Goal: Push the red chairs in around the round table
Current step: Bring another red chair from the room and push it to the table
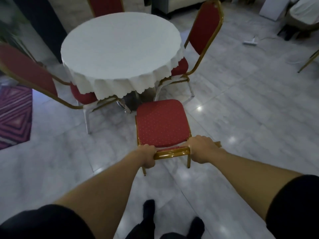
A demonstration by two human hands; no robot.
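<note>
Head view, looking down over two bare forearms with dark sleeves at the bottom corners. The floor (241,118) is pale grey marble-look tile, glossy, with small bright reflections of ceiling lights. At the left edge lies a rug (13,114) patterned in purple and pink angular stripes.

In the upper middle stands the round bench (120,49), covered by a white cloth whose scalloped hem hangs over the sides; a metal base shows beneath it.

Four red chairs with gold frames surround it. The near chair (162,123) stands on the tile just short of the bench, its dotted red seat wholly outside the cloth hem. The left hand (148,156) and the right hand (203,149) are both closed around the gold top rail of its backrest, one at each end. The left chair (25,71) sits at an angle, its seat partly under the cloth. The right chair (205,28) also has its seat partly tucked under the hem. The far chair (107,6) shows only its red back behind the bench.

Two dark shoes stand on the tile at the bottom centre. At the upper right a white flat object (250,42) with a cord lies on the floor, near dim, blurred furniture.
</note>
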